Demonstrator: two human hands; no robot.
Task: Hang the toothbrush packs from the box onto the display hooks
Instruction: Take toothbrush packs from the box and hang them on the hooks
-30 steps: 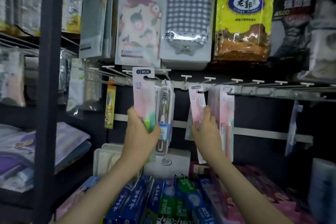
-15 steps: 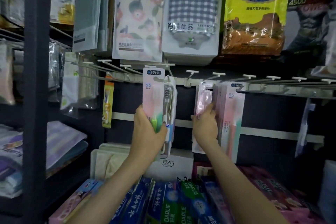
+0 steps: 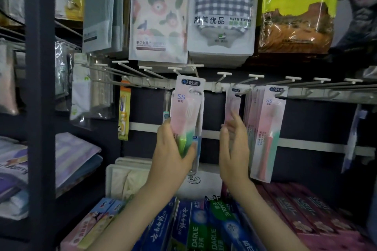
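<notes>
My left hand (image 3: 173, 149) grips the lower half of a pink toothbrush pack (image 3: 186, 106) and holds it upright, its top just below the row of white-tipped display hooks (image 3: 224, 74). Another toothbrush pack hangs right behind it. My right hand (image 3: 234, 144) has its fingers loosely spread at the lower edge of a narrow pink pack (image 3: 232, 102) that hangs from a hook; blur hides whether they touch. A bundle of the same pink packs (image 3: 267, 128) hangs on the hook to its right.
Towel packs (image 3: 222, 16) and a yellow bag (image 3: 297, 10) hang above the hooks. Toothpaste boxes (image 3: 204, 230) fill the shelf below, behind them a white box (image 3: 204, 181). A dark shelf post (image 3: 40, 108) stands at the left, next to a yellow-orange pack (image 3: 123, 112).
My right hand has brought its pink pack up onto a hook and opened its fingers off it. My left hand has raised its pack closer to the hook row.
</notes>
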